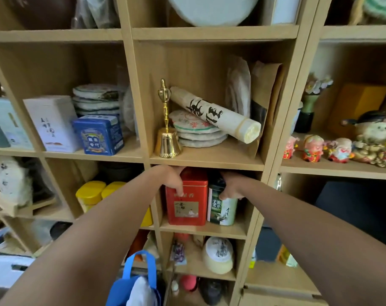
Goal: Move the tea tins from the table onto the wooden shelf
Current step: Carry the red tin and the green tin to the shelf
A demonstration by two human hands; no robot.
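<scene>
Wood shelf (201,228) w/ red tin (186,206), green tin (222,210)

The view is being filled by a pale wooden cubby unit (212,33), with a second unit (333,167) being stood against it at the right. Its compartments are being lit evenly and softly, while deeper recesses are being left in shadow. No wall or floor is being shown clearly.

Gold bell (167,141) at centre; paper roll (214,113) at three o'clock; blue bag (134,283) at six o'clock.
</scene>
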